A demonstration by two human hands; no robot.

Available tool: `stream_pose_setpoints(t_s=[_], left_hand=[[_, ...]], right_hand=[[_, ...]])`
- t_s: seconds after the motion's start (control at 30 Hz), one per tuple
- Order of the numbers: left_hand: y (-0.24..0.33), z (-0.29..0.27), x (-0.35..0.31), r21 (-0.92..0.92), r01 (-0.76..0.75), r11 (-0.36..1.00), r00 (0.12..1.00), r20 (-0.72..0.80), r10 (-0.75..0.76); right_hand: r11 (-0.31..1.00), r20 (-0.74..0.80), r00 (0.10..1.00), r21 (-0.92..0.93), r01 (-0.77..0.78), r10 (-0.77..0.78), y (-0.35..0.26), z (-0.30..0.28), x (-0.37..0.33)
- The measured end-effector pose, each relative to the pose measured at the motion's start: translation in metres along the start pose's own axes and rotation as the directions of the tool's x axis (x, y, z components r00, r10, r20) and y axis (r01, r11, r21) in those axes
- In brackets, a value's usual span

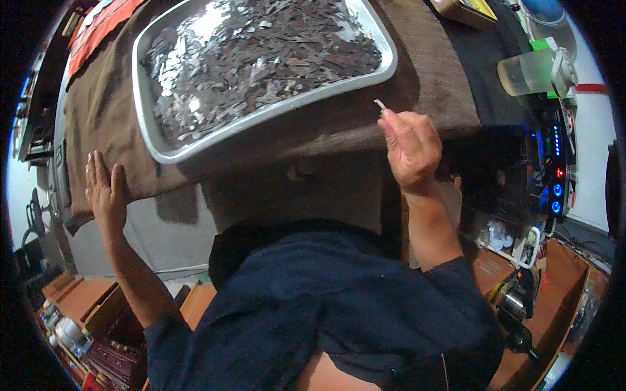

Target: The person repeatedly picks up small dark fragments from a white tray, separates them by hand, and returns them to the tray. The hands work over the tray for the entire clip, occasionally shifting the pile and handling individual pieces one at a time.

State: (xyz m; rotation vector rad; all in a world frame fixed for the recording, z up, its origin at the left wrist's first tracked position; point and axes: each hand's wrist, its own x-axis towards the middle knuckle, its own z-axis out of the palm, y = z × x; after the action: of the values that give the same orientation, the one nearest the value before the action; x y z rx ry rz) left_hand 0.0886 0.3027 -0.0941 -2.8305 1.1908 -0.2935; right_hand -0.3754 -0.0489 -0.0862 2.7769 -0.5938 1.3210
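A silver metal tray [389,58] stands on a brown cloth [443,88] over the table. Many dark, thin strips [280,62] fill it, with shiny reflections across their wet-looking surface. Just outside the tray's near right corner, my right hand [414,146] is raised and closed in a pinch. Between its thumb and fingers sticks up a small pale, curved sliver [380,104], whose kind I cannot make out. My left hand [106,192] lies flat on the cloth at the table's left edge, fingers stretched out, apart from the tray and holding nothing.
At the right stand a clear jug [525,73] with a pale lid and a black case [556,173] with blue and red lights. An orange cloth [101,39] lies far left, and a yellow-edged box [471,10] far right. Wooden furniture [85,303] sits low at left.
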Motion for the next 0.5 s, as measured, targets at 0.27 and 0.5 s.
stream_pose_setpoints(t_s=[0.27, 0.5], left_hand=[[-0.002, 0.002, 0.0, -0.052, 0.022, 0.998, 0.999, -0.029, -0.024], [-0.007, 0.003, 0.0, -0.099, 0.004, 0.995, 1.0, -0.029, -0.007]], right_hand=[[0.984, 0.174, 0.969, 0.043, 0.173, -0.177, 0.012, -0.019, -0.011], [0.96, 0.204, 0.938, 0.052, 0.276, -0.281, 0.015, -0.039, -0.021]])
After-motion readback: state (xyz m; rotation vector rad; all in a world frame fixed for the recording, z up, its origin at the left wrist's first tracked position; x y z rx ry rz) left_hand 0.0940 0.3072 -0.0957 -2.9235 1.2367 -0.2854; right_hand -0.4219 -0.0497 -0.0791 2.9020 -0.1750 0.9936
